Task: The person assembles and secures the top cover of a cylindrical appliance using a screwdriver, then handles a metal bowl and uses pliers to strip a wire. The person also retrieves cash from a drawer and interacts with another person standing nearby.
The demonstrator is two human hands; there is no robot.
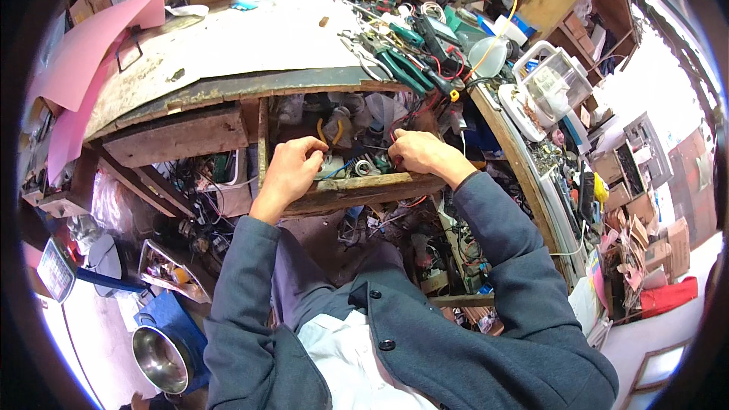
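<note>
Drawer [357, 192] juts from beneath the surface [250, 85], directly under the 2 hands, its long front running left to right. The left hand [295, 169] is over its left end, fingers curled, thumb and index finger close together; the right hand [422, 153] is over its right part, fingers bent down inside. Whether either grips anything cannot be told. A yellow-handled tool [322, 132] lies in it, just beyond the left hand, which is nearer.
</note>
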